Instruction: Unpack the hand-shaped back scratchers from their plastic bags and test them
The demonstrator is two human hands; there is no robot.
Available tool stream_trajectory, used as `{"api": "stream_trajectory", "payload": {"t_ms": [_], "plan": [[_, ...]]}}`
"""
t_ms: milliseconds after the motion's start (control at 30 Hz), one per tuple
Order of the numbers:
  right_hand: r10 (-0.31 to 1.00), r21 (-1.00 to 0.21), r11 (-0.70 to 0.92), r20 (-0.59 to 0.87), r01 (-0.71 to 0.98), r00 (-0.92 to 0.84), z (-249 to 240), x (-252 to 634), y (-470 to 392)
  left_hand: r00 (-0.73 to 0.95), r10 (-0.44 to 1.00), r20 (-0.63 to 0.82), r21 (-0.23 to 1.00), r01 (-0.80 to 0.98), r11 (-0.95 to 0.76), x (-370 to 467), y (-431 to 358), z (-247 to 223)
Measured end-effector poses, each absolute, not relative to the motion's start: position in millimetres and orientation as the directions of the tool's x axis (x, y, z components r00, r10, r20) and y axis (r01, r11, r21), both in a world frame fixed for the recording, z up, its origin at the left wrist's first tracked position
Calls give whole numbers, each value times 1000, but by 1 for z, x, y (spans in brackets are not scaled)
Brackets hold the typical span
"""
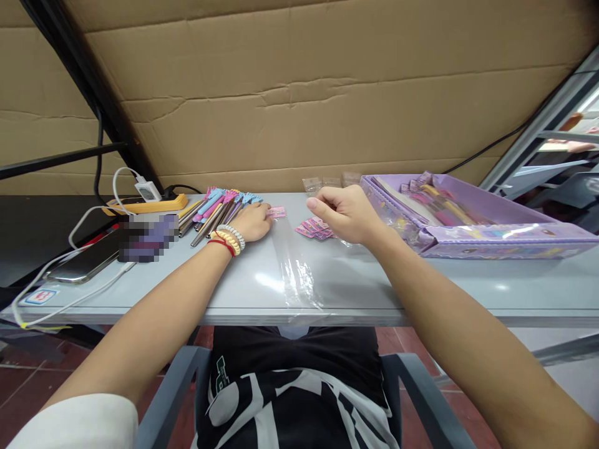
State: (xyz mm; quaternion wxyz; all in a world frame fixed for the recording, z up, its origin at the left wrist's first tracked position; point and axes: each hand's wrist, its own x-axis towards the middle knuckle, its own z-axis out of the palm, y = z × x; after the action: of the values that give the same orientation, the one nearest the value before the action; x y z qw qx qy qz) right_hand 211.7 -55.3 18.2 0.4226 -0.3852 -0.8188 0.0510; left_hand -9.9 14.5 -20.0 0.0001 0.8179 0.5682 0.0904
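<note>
My left hand (253, 222), palm down with beaded bracelets at its wrist, rests beside a pile of pens (219, 209) with coloured tops. Its fingertips are bent together at the left end of a small pink card (277, 212). From below that card a long clear plastic sleeve (299, 280) runs towards the table's front edge. My right hand (349, 213) is raised over the table, its fingers curled in and the thumb stretched along them. What those fingers hold, if anything, is hidden. Just left of it lies a fanned stack of pink cards (314, 228).
A purple box (496, 240) holding packed pens stands at the right. Clear bags (322, 183) lie near the cardboard wall (327, 93). At the left are a phone (87, 259), white cables and a yellow power strip (168, 204). Chair arms flank my lap.
</note>
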Motion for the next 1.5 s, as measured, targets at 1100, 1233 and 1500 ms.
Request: {"api": "stream_trajectory", "payload": {"t_ms": [1100,1233,1500], "plan": [[698,-235,650,562,723,-445,-3,207,-41,410,857,312,757,438,-485,16,-12,-3],[710,-250,651,535,717,-459,-2,209,-41,409,867,285,768,443,-462,19,-18,0],[532,-162,805,624,572,-572,-6,210,-36,409,845,343,842,265,-470,18,-16,-3]]}}
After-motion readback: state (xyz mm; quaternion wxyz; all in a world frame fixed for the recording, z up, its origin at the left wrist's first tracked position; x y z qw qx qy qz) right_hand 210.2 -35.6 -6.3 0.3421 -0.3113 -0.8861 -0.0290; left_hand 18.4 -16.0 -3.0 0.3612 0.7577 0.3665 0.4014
